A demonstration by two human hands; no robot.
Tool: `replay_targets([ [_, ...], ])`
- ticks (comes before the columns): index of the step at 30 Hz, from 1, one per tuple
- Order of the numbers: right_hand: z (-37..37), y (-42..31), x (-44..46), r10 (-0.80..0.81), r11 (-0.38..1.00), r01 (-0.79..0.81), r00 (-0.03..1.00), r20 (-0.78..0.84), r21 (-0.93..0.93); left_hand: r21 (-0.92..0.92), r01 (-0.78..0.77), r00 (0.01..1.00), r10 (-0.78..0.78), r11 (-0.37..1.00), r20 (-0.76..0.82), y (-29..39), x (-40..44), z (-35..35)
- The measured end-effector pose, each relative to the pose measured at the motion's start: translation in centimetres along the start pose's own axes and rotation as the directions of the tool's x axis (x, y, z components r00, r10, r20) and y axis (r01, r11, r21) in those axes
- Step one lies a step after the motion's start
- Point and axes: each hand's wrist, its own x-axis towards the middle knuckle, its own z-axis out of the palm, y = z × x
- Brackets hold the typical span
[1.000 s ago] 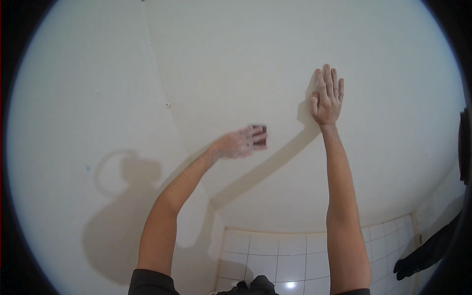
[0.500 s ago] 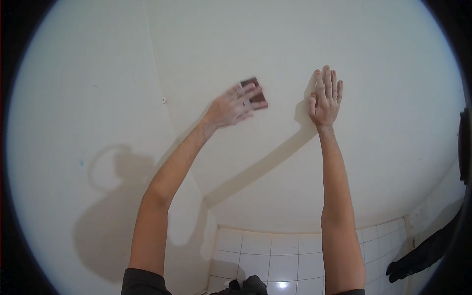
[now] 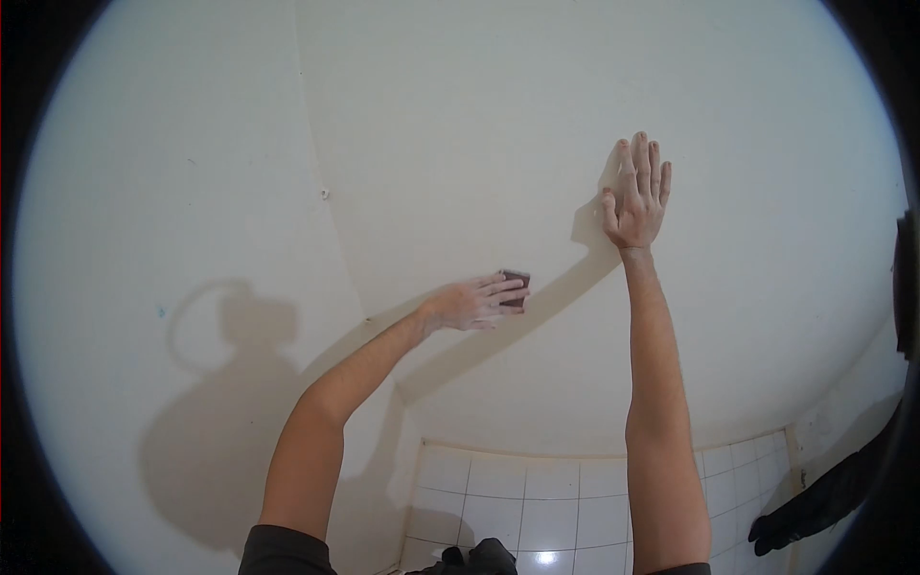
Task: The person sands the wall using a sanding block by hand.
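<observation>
My left hand (image 3: 468, 303) presses a small reddish-brown piece of sandpaper (image 3: 515, 288) against the pale wall (image 3: 460, 211). Its fingers lie across the sandpaper and partly cover it; the hand is slightly blurred. Higher up and to the right, my right hand (image 3: 637, 206) rests on the same wall, fingers pointing up and thumb a little apart. Nothing is held in it.
A corner with another pale wall (image 3: 144, 230) runs down on the left, carrying my shadow. White floor tiles (image 3: 551, 508) show below. Dark cloth-like items (image 3: 815, 503) hang or stand at the right edge; their kind is unclear.
My left hand has moved down the wall with the sandpaper, its forearm tilting lower. My right hand stays in place on the wall.
</observation>
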Motion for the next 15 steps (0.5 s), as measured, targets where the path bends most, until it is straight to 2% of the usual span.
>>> replay_targets([
  [2, 0.1, 0.1, -0.1, -0.003, 1.000, 0.003, 1.000, -0.002, 0.002, 0.084, -0.014, 1.000, 0.015, 0.996, -0.003, 0.3, -0.2, 1.5],
  [5, 0.2, 0.2, 0.0, -0.005, 1.000, 0.005, 1.000, -0.006, 0.016, 0.232, -0.051, 0.995, 0.071, 0.971, -0.076, -1.9, 0.6, -0.1],
  [8, 0.0, 0.1, -0.1, -0.014, 1.000, 0.014, 1.000, -0.005, 0.003, 0.221, 0.142, 0.961, -0.081, 0.965, -0.263, -4.1, 2.4, -4.0],
  [10, 0.0, 0.1, 0.0, -0.014, 1.000, 0.014, 1.000, -0.002, 0.001, 0.196, 0.305, 0.919, -0.234, 0.932, -0.316, -5.3, 3.9, -8.1],
  [13, -0.1, 0.1, 0.0, -0.020, 1.000, 0.020, 1.000, -0.003, 0.001, 0.200, 0.617, 0.718, -0.441, 0.761, -0.538, -6.4, 5.9, -13.2],
  [15, -0.1, 0.1, 0.1, -0.023, 1.000, 0.023, 1.000, 0.000, 0.000, 0.129, 0.608, 0.684, -0.434, 0.783, -0.587, -7.1, 6.4, -13.2],
])
